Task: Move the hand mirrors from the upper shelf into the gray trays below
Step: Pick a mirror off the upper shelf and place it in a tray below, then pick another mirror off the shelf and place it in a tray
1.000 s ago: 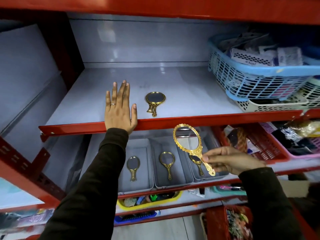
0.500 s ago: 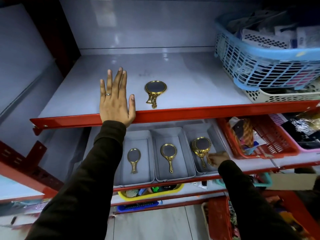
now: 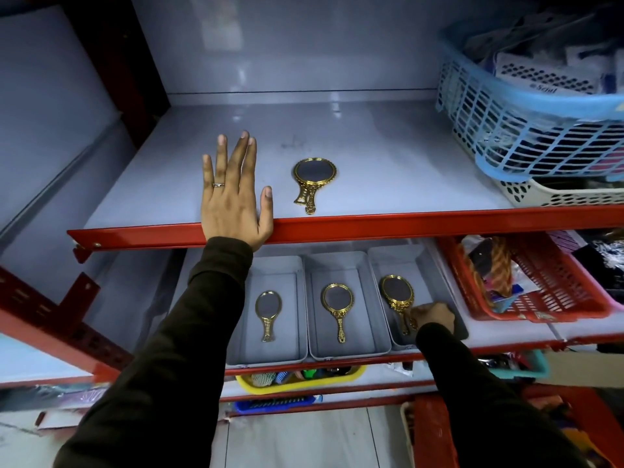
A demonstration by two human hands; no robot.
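One gold hand mirror [image 3: 314,172] lies face up on the upper shelf [image 3: 388,163], and a second handle shows under it. My left hand [image 3: 233,201] rests flat and open on that shelf's front edge, just left of the mirror. Below stand three gray trays. The left tray [image 3: 270,261] holds a mirror [image 3: 267,307], as does the middle tray [image 3: 334,258] with its mirror [image 3: 337,298]. In the right tray [image 3: 395,253] lies a gold mirror [image 3: 396,292], with my right hand [image 3: 434,315] curled at its handle end.
A blue basket [image 3: 526,130] sits on a white basket [image 3: 557,195] at the upper shelf's right. A red basket [image 3: 540,298] of goods stands right of the trays. A yellow tray [image 3: 297,383] sits on the shelf below. The red shelf lip [image 3: 405,224] overhangs the trays.
My right hand has carried the gold mirror down from in front of the shelf and laid it into the right gray tray. My left hand has stayed on the shelf edge.
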